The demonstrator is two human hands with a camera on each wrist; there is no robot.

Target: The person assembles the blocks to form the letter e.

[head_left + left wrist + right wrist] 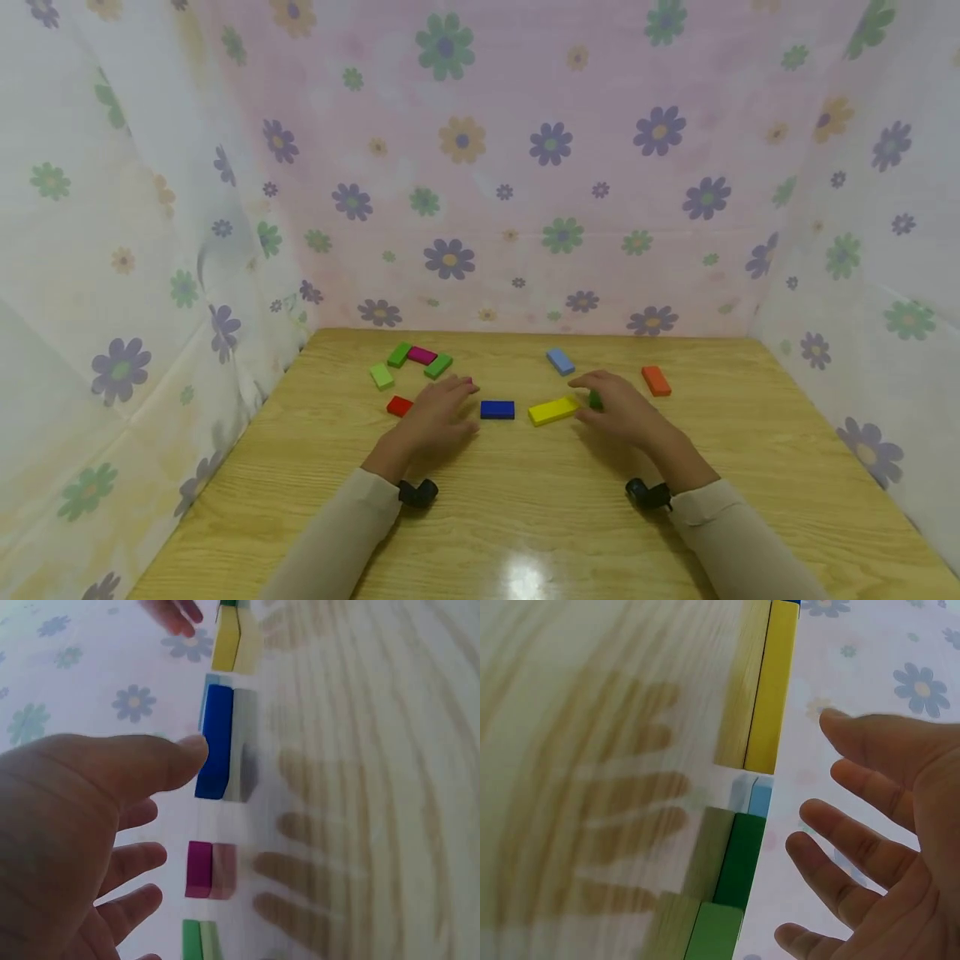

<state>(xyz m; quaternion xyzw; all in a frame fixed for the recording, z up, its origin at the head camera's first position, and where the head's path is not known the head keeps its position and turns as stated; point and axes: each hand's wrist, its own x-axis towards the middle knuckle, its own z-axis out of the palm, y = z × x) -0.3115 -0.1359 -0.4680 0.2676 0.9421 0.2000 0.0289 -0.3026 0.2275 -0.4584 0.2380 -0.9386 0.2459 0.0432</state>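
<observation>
My left hand (432, 414) hovers over the table with fingers spread and nothing in them, just left of a dark blue block (497, 410). Its thumb overlaps that block's edge in the left wrist view. A magenta block (199, 868) lies beyond its fingers, and a red block (400, 406) is partly hidden behind the hand. My right hand (621, 410), also empty with fingers parted, is beside the right end of a long yellow block (553, 410). A dark green block (740, 859) and a lighter green block (715, 931) show near its fingers; in the head view the hand largely covers them.
At the back left lie a lime block (382, 377), two green blocks (400, 355) and a magenta block (422, 356). A light blue block (560, 362) lies behind the yellow one, an orange block (656, 381) at the right. Flowered cloth (510, 167) surrounds the wooden table (562, 517).
</observation>
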